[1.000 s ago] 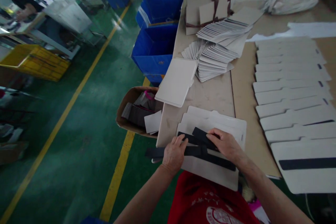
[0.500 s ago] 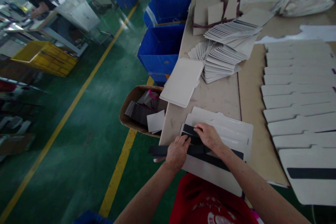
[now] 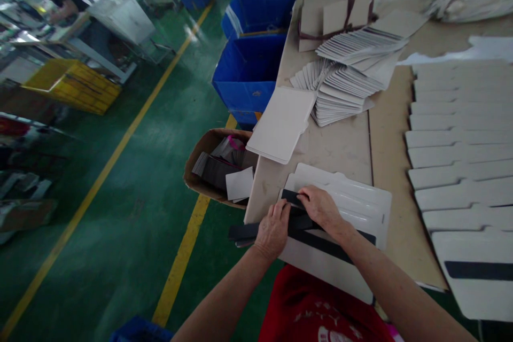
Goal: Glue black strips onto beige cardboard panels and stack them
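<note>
My left hand (image 3: 273,228) is closed over a bundle of dark strips (image 3: 242,232), whose ends stick out past the table's left edge. Just to its right, my right hand (image 3: 320,207) pinches the end of another dark strip (image 3: 290,196). The fingertips of both hands nearly meet there. Below them lies a pale board (image 3: 320,264) with a dark band across it, partly covered by my right forearm. Behind my right hand, more pale cards with a stepped edge (image 3: 363,200) lie on the table. How many strips my left hand holds is hidden.
Fanned pale cards (image 3: 348,85) and a separate pale card stack (image 3: 280,123) lie farther up the table. Overlapping boards (image 3: 465,219) line the right side. A carton (image 3: 194,181) of dark pieces and several blue bins (image 3: 244,88) stand left of the table. Another person's hand (image 3: 66,10) shows far left.
The fingers of my left hand have shifted slightly up toward the pinched strip. My right hand keeps its pinch in nearly the same place. The whole view has shifted a little.
</note>
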`<action>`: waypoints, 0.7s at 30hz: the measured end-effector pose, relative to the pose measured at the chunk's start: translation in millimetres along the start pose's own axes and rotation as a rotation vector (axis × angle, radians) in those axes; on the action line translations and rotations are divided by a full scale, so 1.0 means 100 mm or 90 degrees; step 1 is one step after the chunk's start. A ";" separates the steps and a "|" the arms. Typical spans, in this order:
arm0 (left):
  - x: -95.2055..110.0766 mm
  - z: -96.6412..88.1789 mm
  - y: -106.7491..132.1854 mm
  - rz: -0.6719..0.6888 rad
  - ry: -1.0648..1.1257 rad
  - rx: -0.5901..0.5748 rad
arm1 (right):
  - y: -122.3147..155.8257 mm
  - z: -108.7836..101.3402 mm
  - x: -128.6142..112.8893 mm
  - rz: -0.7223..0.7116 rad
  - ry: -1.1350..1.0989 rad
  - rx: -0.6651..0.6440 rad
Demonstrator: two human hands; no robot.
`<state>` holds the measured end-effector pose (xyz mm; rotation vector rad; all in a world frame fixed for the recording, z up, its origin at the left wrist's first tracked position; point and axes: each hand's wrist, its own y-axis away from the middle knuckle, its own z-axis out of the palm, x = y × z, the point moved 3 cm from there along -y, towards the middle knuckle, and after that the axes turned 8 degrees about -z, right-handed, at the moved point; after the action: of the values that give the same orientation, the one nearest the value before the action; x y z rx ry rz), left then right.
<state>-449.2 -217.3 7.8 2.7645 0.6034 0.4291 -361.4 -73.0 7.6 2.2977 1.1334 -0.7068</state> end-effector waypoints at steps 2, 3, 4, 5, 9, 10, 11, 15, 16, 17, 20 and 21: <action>-0.01 0.02 0.00 -0.003 0.001 0.002 | 0.00 0.00 0.00 0.001 0.005 -0.002; -0.01 0.02 0.00 -0.004 0.001 0.002 | 0.00 0.00 -0.01 0.002 0.008 -0.002; 0.00 0.02 0.00 -0.005 0.000 0.002 | 0.00 0.01 -0.01 0.003 0.010 -0.003; 0.00 0.02 0.00 -0.005 -0.001 0.002 | 0.01 0.01 -0.02 0.005 0.011 -0.001; 0.01 -0.02 0.05 0.007 -0.008 -0.005 | 0.03 0.00 -0.01 0.013 -0.020 0.028; 0.01 -0.03 0.06 0.013 -0.009 -0.008 | 0.03 -0.02 -0.01 0.019 -0.042 0.043; 0.01 -0.03 0.08 0.018 -0.010 -0.010 | 0.04 -0.04 0.01 0.029 -0.072 0.064; -0.03 -0.01 0.13 0.032 -0.003 -0.018 | 0.18 -0.21 0.15 0.173 -0.314 0.169; -0.05 0.00 0.13 0.036 0.001 -0.021 | 0.26 -0.26 0.21 0.230 -0.416 0.190; -0.06 0.01 0.13 0.039 0.006 -0.023 | 0.35 -0.30 0.27 0.278 -0.527 0.204; -0.07 0.02 0.10 0.054 0.016 -0.022 | 0.77 -0.43 0.45 0.336 -0.786 0.241; -0.08 0.02 0.09 0.060 0.018 -0.020 | 0.94 -0.47 0.53 0.340 -0.823 0.252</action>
<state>-452.0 -228.9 7.5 2.7687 0.4703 0.4947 -245.8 -65.3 27.2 1.6162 -0.2183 -1.8409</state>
